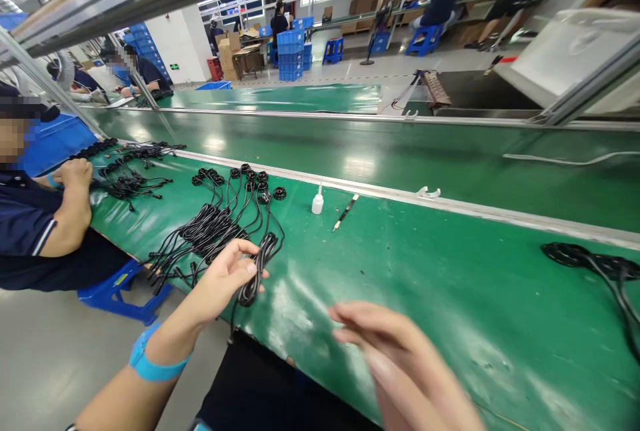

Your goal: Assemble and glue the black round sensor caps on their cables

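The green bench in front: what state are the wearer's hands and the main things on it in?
Left hand: closed on a cable bundle.
Held cable bundle: folded into loops, gripped.
Right hand: open, fingers slightly bent, nothing visible in it; blurred.
Cable pile: looped bundles, lying down.
White bottle: standing upright, nozzle up.
Slim black tool: lying flat.
Right-side cable: lying down, partly coiled.
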### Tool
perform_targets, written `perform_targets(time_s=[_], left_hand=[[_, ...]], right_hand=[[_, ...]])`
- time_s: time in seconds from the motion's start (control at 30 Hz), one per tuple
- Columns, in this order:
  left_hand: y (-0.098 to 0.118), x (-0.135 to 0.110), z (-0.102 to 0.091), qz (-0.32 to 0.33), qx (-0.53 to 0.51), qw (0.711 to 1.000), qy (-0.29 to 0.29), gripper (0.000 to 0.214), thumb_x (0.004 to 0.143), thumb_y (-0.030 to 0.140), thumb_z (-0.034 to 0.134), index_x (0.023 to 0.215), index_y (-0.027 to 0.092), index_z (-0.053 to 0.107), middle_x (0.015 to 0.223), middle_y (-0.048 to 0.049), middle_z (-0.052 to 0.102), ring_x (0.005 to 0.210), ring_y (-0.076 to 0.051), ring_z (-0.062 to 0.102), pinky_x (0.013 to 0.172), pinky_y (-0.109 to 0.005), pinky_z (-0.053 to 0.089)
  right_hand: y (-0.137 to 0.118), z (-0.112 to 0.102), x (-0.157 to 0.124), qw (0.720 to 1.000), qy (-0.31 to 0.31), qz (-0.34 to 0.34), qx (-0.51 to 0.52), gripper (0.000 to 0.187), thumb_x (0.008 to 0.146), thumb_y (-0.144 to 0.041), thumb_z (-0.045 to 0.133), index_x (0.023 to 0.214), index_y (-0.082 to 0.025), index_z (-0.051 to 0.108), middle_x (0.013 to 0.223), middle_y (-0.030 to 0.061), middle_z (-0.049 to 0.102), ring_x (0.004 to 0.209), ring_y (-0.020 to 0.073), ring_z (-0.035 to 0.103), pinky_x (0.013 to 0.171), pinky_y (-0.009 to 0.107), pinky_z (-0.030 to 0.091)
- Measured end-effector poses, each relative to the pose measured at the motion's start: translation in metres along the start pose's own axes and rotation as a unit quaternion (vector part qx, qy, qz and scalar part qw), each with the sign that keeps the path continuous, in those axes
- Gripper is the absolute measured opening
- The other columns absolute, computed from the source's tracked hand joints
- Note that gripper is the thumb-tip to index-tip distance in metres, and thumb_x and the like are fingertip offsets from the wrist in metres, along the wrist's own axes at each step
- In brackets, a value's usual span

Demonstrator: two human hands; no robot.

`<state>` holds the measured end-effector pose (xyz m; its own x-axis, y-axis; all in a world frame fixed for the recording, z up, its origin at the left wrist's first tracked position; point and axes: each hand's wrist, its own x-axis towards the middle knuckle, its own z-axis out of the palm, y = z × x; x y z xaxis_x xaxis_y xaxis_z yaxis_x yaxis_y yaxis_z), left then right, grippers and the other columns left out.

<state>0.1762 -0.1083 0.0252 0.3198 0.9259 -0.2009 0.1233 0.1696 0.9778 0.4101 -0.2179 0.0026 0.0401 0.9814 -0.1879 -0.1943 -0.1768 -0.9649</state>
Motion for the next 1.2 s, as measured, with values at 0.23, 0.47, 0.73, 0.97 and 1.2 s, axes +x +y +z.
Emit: perform_targets(time_s=[0.23, 0.47, 0.73, 0.97, 1.2], left_hand=[[-0.009, -0.007, 0.012, 0.064, 0.185, 0.976, -0.095, 0.028, 0.092, 0.027, 0.048, 0.118, 0.022, 0.053, 0.134, -0.0123, 0.053, 0.113, -0.024, 0.058, 0.095, -0.04, 0.049], [-0.058, 0.009, -0.018, 0.146, 0.555, 0.812, 0.105, 0.036, 0.086, 0.016, 0.048, 0.122, 0.016, 0.053, 0.111, -0.0146, 0.062, 0.104, -0.031, 0.058, 0.088, -0.05, 0.049], [-0.038, 0.031, -0.042, 0.161, 0.545, 0.803, 0.182, 0.033, 0.092, 0.019, 0.041, 0.125, 0.016, 0.046, 0.112, -0.0128, 0.06, 0.103, -0.025, 0.062, 0.087, -0.039, 0.053], [-0.047, 0.039, -0.052, 0.135, 0.594, 0.759, 0.229, 0.033, 0.09, 0.019, 0.042, 0.121, 0.016, 0.052, 0.103, -0.014, 0.06, 0.091, -0.029, 0.063, 0.075, -0.038, 0.054], [-0.041, 0.041, -0.047, 0.154, 0.606, 0.739, 0.25, 0.032, 0.09, 0.023, 0.046, 0.12, 0.015, 0.054, 0.111, -0.017, 0.054, 0.103, -0.035, 0.056, 0.088, -0.049, 0.049]], right_hand=[[0.017, 0.058, 0.039, 0.957, -0.082, 0.112, 0.255, 0.054, 0.079, -0.048, 0.073, 0.124, -0.023, 0.055, 0.123, 0.0084, 0.062, 0.11, 0.0243, 0.058, 0.088, 0.036, 0.049], [0.014, 0.05, 0.053, 0.948, 0.002, 0.148, 0.281, 0.054, 0.068, -0.038, 0.084, 0.114, -0.021, 0.062, 0.105, 0.0065, 0.067, 0.074, 0.0163, 0.063, 0.061, 0.026, 0.048], [0.009, 0.027, 0.049, 0.97, -0.026, 0.151, 0.187, 0.055, 0.069, -0.042, 0.081, 0.117, -0.023, 0.063, 0.11, 0.0082, 0.066, 0.063, 0.0122, 0.057, 0.047, 0.021, 0.041], [-0.013, -0.051, 0.02, 0.989, 0.036, 0.137, -0.039, 0.053, 0.074, -0.055, 0.069, 0.116, -0.023, 0.068, 0.103, 0.01, 0.07, 0.052, 0.0133, 0.051, 0.046, 0.026, 0.038], [-0.026, -0.158, 0.025, 0.904, 0.096, 0.069, -0.41, 0.055, 0.07, -0.066, 0.057, 0.103, -0.024, 0.073, 0.089, 0.0127, 0.072, 0.073, 0.0318, 0.065, 0.069, 0.047, 0.054]])
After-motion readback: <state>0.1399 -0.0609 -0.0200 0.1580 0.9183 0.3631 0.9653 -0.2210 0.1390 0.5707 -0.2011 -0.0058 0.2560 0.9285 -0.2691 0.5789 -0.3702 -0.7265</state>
